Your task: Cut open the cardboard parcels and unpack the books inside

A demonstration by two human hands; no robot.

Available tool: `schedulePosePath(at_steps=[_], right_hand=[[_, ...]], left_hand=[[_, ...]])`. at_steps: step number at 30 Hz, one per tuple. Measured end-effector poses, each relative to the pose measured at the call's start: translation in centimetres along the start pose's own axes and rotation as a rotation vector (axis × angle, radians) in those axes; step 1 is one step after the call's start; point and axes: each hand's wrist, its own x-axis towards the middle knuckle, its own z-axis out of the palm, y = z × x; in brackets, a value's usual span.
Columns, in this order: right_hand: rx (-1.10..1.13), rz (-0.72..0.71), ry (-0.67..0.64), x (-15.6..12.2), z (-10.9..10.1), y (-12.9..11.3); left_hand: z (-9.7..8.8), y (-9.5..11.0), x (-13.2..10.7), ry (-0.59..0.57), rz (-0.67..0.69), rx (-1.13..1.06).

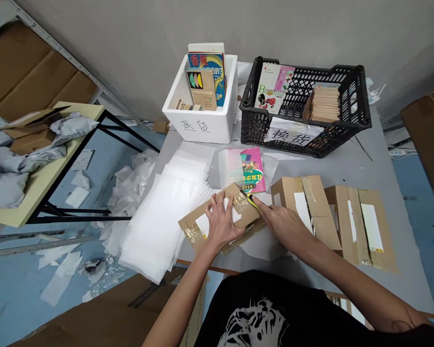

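A taped cardboard box point(190, 226) lies tilted on the grey table in front of me. My left hand point(222, 219) presses on its top with fingers spread over a white label. In my right hand point(280, 224) is a yellow-and-black utility knife point(252, 198), its tip at the clear tape on the box's far right end. Just behind the box lies a pink book point(252, 168), partly in a white foam sleeve point(229, 167). To the right of my hand stand two more taped boxes, a nearer one point(316, 205) and a farther one point(363, 226).
White foam sleeves point(162, 212) are stacked at left. At the back stand a white foam bin point(202, 126) with books and a black crate point(296, 115) with books. A side table point(83, 115) holds grey parcels. Packing scraps point(130, 178) litter the floor.
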Motion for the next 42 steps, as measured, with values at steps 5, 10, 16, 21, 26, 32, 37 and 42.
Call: schedulePosePath(at_steps=[5,10,16,21,26,32,37,42], right_hand=[[0.079,0.008,-0.065,1.0,-1.3,1.1],[0.028,0.008,-0.058,0.5,-0.1,1.1],[-0.018,0.022,-0.069,-0.1,1.5,1.5],[-0.065,0.034,-0.066,-0.7,2.2,1.3],[-0.123,0.039,-0.018,-1.3,2.7,1.0],[-0.18,0.044,0.02,-1.4,3.4,1.2],[-0.216,0.042,0.053,-1.9,4.1,1.2],[-0.201,0.059,0.059,-2.6,4.3,1.1]], left_hand=[[0.8,1.1,1.4,-0.03,-0.029,0.025],[0.8,1.6,1.2,-0.044,-0.028,0.048],[0.9,2.2,1.1,-0.044,-0.039,0.065],[1.0,2.4,1.1,-0.04,-0.028,0.074],[1.2,2.4,0.9,-0.032,-0.023,0.07],[1.1,2.4,0.8,-0.023,-0.019,0.06],[1.3,2.3,0.7,-0.024,-0.022,0.048],[1.4,2.3,0.7,-0.015,-0.019,0.049]])
